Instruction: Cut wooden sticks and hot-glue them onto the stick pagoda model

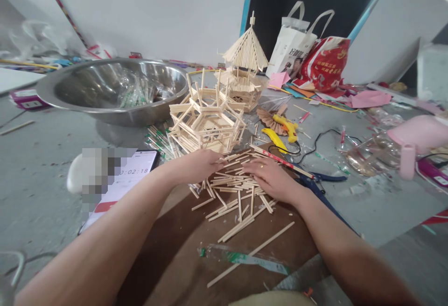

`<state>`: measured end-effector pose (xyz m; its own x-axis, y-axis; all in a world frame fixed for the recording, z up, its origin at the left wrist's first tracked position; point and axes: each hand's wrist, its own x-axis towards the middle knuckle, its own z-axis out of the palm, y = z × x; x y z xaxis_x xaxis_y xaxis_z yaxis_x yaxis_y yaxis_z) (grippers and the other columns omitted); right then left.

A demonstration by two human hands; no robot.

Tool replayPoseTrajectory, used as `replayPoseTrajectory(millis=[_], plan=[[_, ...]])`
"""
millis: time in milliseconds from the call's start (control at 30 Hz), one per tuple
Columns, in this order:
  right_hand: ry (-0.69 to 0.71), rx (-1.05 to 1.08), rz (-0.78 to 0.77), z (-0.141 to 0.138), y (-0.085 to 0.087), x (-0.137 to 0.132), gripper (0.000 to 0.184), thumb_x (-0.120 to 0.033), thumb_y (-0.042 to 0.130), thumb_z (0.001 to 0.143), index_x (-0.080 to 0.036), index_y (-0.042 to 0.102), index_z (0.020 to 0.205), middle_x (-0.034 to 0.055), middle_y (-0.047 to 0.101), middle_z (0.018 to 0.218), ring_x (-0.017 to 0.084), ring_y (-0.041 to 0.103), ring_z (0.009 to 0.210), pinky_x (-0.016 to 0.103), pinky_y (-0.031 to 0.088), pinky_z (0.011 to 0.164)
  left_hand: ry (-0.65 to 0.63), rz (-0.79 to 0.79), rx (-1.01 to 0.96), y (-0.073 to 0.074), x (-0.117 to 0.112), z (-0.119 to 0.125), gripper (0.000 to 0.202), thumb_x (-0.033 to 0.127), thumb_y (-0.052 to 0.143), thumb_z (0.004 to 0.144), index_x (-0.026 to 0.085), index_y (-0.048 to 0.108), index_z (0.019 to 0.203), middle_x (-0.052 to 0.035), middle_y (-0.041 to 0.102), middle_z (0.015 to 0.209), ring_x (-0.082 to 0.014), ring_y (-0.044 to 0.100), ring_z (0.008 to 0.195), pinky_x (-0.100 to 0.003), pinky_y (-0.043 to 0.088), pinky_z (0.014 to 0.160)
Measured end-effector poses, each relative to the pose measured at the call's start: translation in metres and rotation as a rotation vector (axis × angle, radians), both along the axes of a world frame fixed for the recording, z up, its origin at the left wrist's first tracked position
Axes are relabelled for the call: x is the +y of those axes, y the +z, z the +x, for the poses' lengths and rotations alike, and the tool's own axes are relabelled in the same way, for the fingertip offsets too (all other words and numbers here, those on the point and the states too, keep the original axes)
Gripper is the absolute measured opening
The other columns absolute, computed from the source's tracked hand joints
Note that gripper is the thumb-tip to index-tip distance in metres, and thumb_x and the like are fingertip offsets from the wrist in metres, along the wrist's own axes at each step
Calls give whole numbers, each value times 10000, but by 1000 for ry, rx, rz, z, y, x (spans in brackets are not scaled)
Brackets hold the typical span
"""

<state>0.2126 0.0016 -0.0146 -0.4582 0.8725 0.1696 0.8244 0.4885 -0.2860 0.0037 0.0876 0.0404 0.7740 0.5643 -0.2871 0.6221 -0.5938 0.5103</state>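
A loose pile of short wooden sticks (234,188) lies on a brown board (168,240). My left hand (205,165) reaches over the far left side of the pile, fingers extended, with its fingertips at the sticks and partly hidden. On the right, my right hand (268,175) rests palm down on the pile, fingers apart and a ring on one of them. Just beyond my left hand stands an unfinished stick frame (210,128) with many sides and upright posts. Behind it is a stick pavilion model (245,58) with a pointed roof.
At the left stand a metal basin (147,117) holding packets and a phone (143,159) showing a timer. To the right lie a yellow glue gun (289,126), blue-handled pliers (325,177) and a pink-lidded bottle (371,154). Bags (325,65) stand behind. A plastic wrapper (252,259) lies in front.
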Motion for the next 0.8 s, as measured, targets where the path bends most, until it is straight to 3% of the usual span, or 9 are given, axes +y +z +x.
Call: replayPoseTrajectory(millis=[167, 300, 433, 633, 800], plan=[[110, 21, -62, -10, 2, -5, 248, -109, 422, 750, -219, 587, 898, -7, 577, 1061, 172, 434, 1016, 410, 270, 910, 1, 132, 40, -4, 3, 0, 357, 334, 284, 800, 172, 575, 928, -60, 627, 897, -166, 555, 787, -240, 365, 703], [132, 79, -42, -8, 6, -6, 218, -68, 434, 718, -203, 601, 753, 3, 627, 937, 149, 486, 926, 380, 290, 887, -13, 145, 60, -9, 6, -1, 363, 319, 280, 798, 173, 567, 968, -66, 620, 933, -173, 555, 815, -248, 370, 718], [143, 120, 2, -5, 6, -5, 225, -35, 434, 679, -189, 596, 712, 15, 639, 830, 147, 505, 866, 355, 320, 859, -47, 98, 39, -10, 8, -2, 350, 313, 315, 789, 176, 562, 996, -66, 608, 979, -173, 543, 861, -249, 360, 748], [172, 120, 37, -10, 3, -6, 304, -30, 422, 686, -201, 571, 888, 10, 587, 1035, 165, 451, 980, 372, 318, 873, -51, -29, -35, -6, 5, -2, 312, 316, 349, 775, 188, 603, 904, -34, 632, 884, -153, 546, 781, -233, 364, 704], [112, 143, 83, -8, -2, -3, 297, -28, 400, 695, -182, 558, 894, 30, 592, 1010, 162, 452, 988, 362, 342, 869, -126, -219, -103, -3, 3, -2, 263, 305, 410, 737, 218, 620, 870, 1, 635, 853, -137, 547, 763, -219, 367, 701]])
